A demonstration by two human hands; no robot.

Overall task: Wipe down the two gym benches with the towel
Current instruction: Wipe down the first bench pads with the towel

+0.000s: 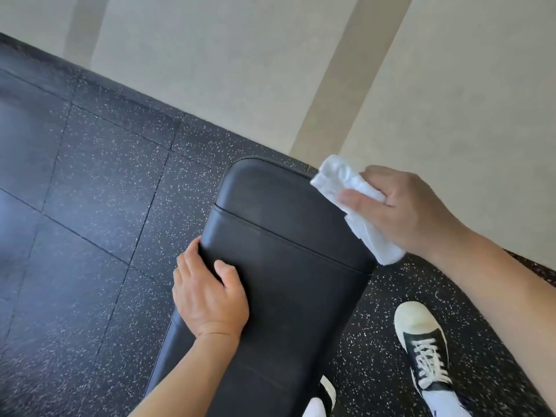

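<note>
One black padded gym bench [279,254] runs from the bottom centre up toward the wall, with a stitched seam across its far part. My left hand [207,293] grips the bench's left edge, thumb on top. My right hand [403,209] holds a crumpled white towel [346,188] against the bench's right side near the far end. The towel's lower end hangs below my palm. A second bench is not in view.
Dark speckled rubber floor tiles [90,191] spread to the left. A beige wall [270,70] stands just beyond the bench's far end. My black-and-white sneaker [421,341] is on the floor to the right of the bench; another shoe [326,395] shows at the bottom edge.
</note>
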